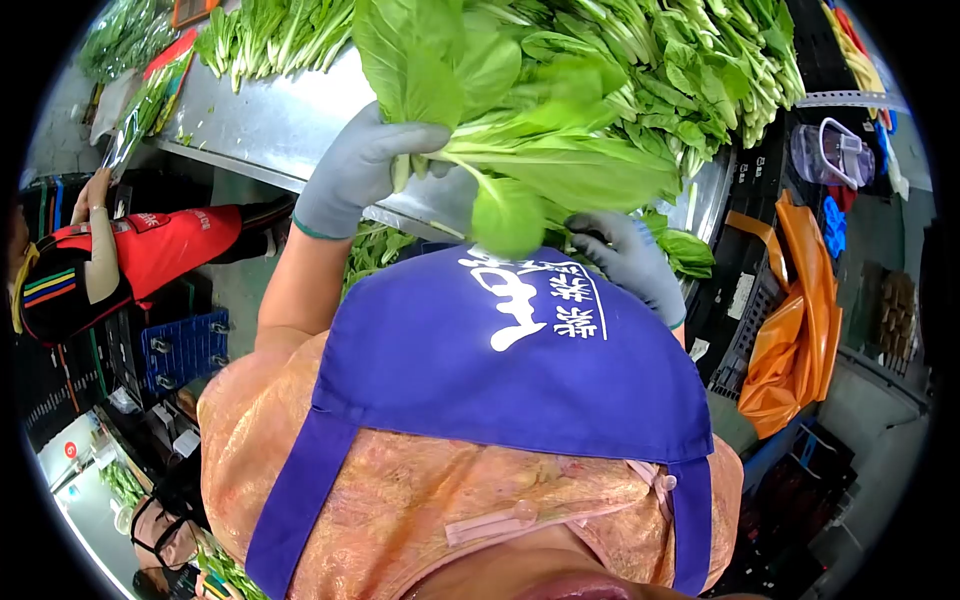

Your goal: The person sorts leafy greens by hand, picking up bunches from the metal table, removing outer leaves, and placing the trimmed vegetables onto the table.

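Note:
My left hand (365, 165), in a grey glove, is closed around the stems of a bunch of leafy greens (580, 165). The broad leaves fan upward and to the right, some blurred by motion, and one round leaf hangs down in front of the apron. Just below the bunch, my right hand (635, 262) is in a grey glove with dark fingertips. Its fingers are bent and apart, with nothing visible between them. Past both hands, a large heap of the same greens (720, 60) covers the right side of the metal table (290, 115).
More greens (275, 40) lie along the table's far left. Another person in a red apron (185, 245) stands at left, a hand by a wrapped bunch (140, 110). To the right are a clear plastic jug (832, 152), an orange plastic sheet (795, 330) and a dark crate (745, 330).

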`<state>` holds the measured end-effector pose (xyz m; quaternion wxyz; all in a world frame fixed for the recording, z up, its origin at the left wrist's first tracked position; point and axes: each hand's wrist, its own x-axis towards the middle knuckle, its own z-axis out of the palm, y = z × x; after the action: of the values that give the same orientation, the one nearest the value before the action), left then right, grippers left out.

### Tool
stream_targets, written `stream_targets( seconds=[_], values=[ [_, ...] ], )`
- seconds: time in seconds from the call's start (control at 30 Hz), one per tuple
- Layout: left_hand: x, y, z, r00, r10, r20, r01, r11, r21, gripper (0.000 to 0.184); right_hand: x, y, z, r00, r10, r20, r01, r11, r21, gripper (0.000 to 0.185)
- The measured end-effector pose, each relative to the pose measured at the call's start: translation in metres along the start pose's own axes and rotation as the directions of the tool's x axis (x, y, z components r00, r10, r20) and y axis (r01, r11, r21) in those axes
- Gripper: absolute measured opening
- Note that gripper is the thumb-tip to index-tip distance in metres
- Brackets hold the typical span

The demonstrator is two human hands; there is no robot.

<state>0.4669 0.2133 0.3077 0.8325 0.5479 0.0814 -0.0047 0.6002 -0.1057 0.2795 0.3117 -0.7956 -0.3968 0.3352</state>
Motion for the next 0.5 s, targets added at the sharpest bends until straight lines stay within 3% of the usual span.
stream_targets(
  seconds=[0.07, 0.1, 0.13, 0.17, 0.2, 0.27, 0.3, 0.37, 0.43, 0.47, 0.5],
  values=[
    [0.008, 0.009, 0.026, 0.985, 0.169, -0.032, -0.168, 0.985, 0.029, 0.017, 0.003, -0.007, 0.001, 0.998, 0.048, 0.027, -0.052, 0.986, 0.157, 0.029],
    [0.015, 0.011, 0.043, 0.954, 0.299, -0.034, -0.293, 0.947, 0.130, 0.015, 0.004, -0.015, 0.003, 0.993, -0.056, -0.101, 0.071, 0.985, 0.157, 0.031],
    [0.025, 0.009, 0.052, 0.954, 0.296, -0.032, -0.294, 0.954, 0.066, 0.015, 0.005, -0.025, 0.005, 0.961, -0.160, -0.227, 0.194, 0.972, 0.136, 0.033],
    [0.035, 0.002, 0.061, 0.957, 0.290, -0.025, -0.290, 0.957, -0.002, 0.016, 0.009, -0.032, -0.002, 0.960, -0.200, -0.196, 0.239, 0.950, 0.200, 0.039],
    [0.044, -0.005, 0.070, 0.960, 0.278, -0.014, -0.279, 0.958, -0.070, 0.016, 0.015, -0.012, 0.010, 0.915, -0.204, -0.348, 0.287, 0.936, 0.206, 0.038],
    [0.055, -0.016, 0.095, 0.943, 0.331, -0.004, -0.331, 0.941, -0.064, 0.023, 0.016, -0.026, 0.006, 0.930, 0.104, -0.351, 0.142, 0.782, 0.606, 0.040],
    [0.058, -0.020, 0.107, 0.942, 0.335, -0.007, -0.335, 0.938, -0.090, 0.024, 0.015, -0.047, 0.000, 0.862, 0.015, -0.507, 0.397, 0.604, 0.691, 0.044],
    [0.064, -0.032, 0.115, 0.983, 0.183, -0.019, -0.183, 0.962, -0.201, 0.022, 0.018, -0.047, -0.012, 0.868, 0.023, -0.496, 0.381, 0.610, 0.695, 0.046],
    [0.063, -0.040, 0.116, 0.934, 0.356, 0.007, -0.355, 0.931, 0.078, 0.021, 0.029, -0.017, -0.009, 0.857, 0.001, -0.515, 0.372, 0.690, 0.620, 0.047],
    [0.065, -0.045, 0.111, 0.916, 0.400, 0.015, -0.398, 0.906, 0.146, 0.021, 0.038, 0.020, -0.005, 0.841, -0.054, -0.539, 0.376, 0.774, 0.510, 0.046],
    [0.066, -0.050, 0.107, 0.896, 0.444, 0.022, -0.438, 0.873, 0.214, 0.021, 0.038, 0.024, -0.005, 0.837, -0.066, -0.543, 0.394, 0.761, 0.516, 0.045]
  ],
)
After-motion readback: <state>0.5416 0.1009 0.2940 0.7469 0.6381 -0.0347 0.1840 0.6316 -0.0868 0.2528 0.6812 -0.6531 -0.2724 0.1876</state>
